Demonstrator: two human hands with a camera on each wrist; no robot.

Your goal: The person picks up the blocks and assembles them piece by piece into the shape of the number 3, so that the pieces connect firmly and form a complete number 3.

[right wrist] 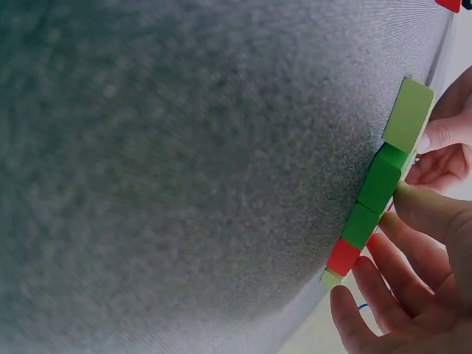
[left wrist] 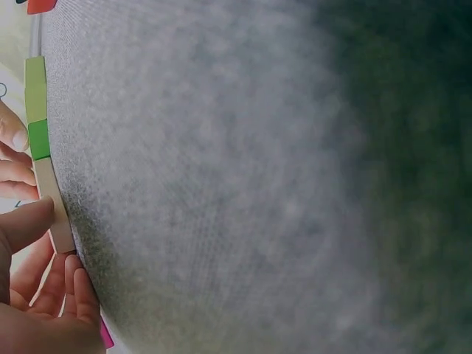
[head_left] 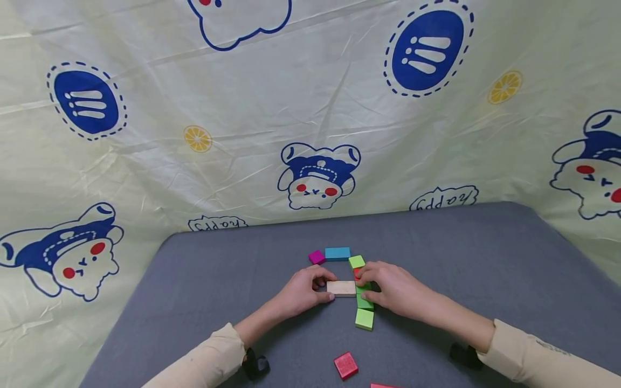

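My left hand [head_left: 304, 290] pinches a plain wooden block [head_left: 341, 289] by its left end, thumb on the near side and fingers on the far side. The block's right end meets a row of coloured blocks. My right hand [head_left: 395, 288] lies over that row from the right, its thumb and bent fingers at a green block [right wrist: 361, 224]. Its fingertips also reach a red block [right wrist: 344, 257]. Another green block [head_left: 365, 302] and a light green block [head_left: 364, 319] make up the near end. A light green block [head_left: 356, 261] sits at the far end.
Beyond the hands are a blue block [head_left: 337, 254] and a magenta block [head_left: 317, 257], corner to corner. Closer to me lies a red block [head_left: 346, 366], with another red piece [head_left: 383, 386] cut off by the frame. A printed curtain [head_left: 242, 178] hangs behind the grey table [head_left: 208, 280].
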